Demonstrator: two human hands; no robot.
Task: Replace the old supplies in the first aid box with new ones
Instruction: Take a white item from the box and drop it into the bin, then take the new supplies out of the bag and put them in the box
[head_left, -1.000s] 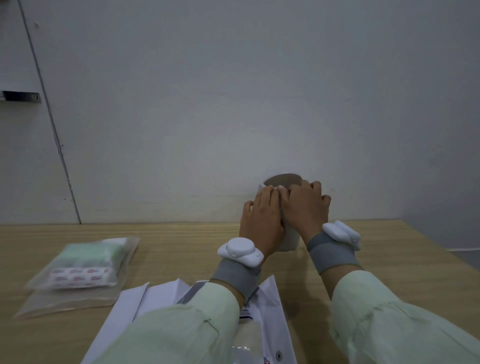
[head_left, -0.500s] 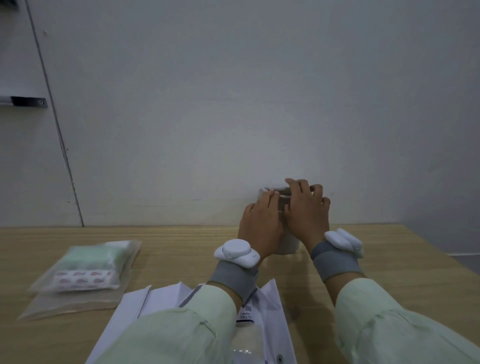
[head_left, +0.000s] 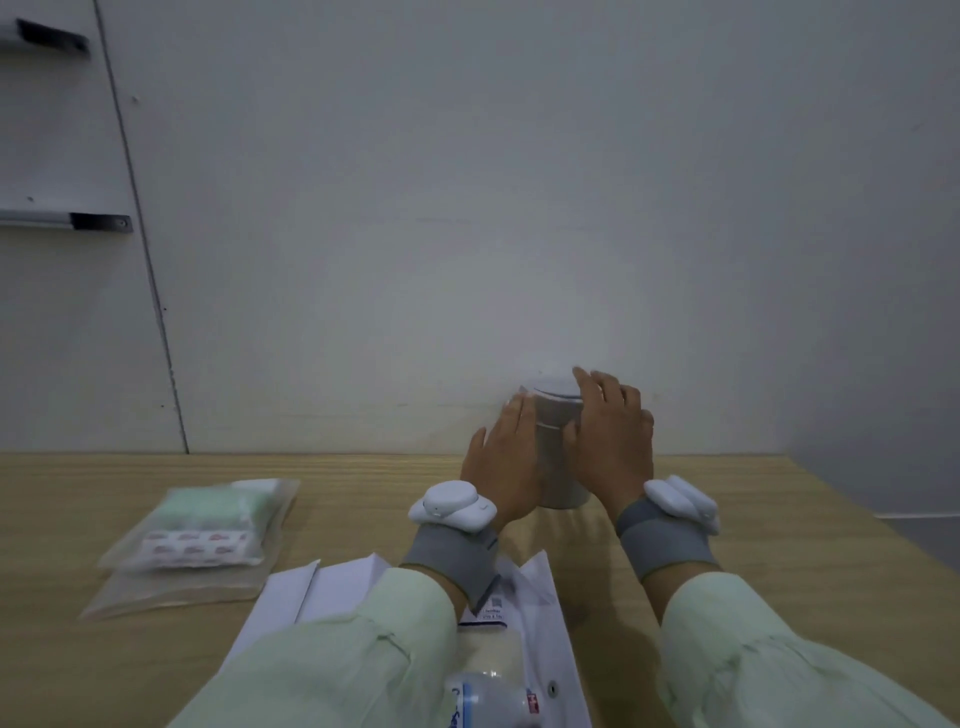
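A white cylindrical container (head_left: 551, 418) stands at the back of the wooden table (head_left: 779, 551), close to the wall. A white lid covers its top. My left hand (head_left: 506, 462) wraps around its left side. My right hand (head_left: 613, 441) grips its right side, with the fingers reaching over the lid. Clear zip bags (head_left: 202, 530) lie at the left, holding green gauze and a sheet of plasters. White sterile packets (head_left: 322, 592) lie near me, partly under my left sleeve. A small bottle (head_left: 488, 699) lies at the bottom centre.
The grey wall rises straight behind the container. The table's right edge (head_left: 852, 512) runs diagonally toward me. Two metal brackets (head_left: 98, 222) are fixed on the wall panel at the far left. Bare wood shows between the bags and my hands.
The container's top showed dark and open a second ago; a white lid now covers it. My right fingers have shifted onto the lid and my left hand has slid down the side.
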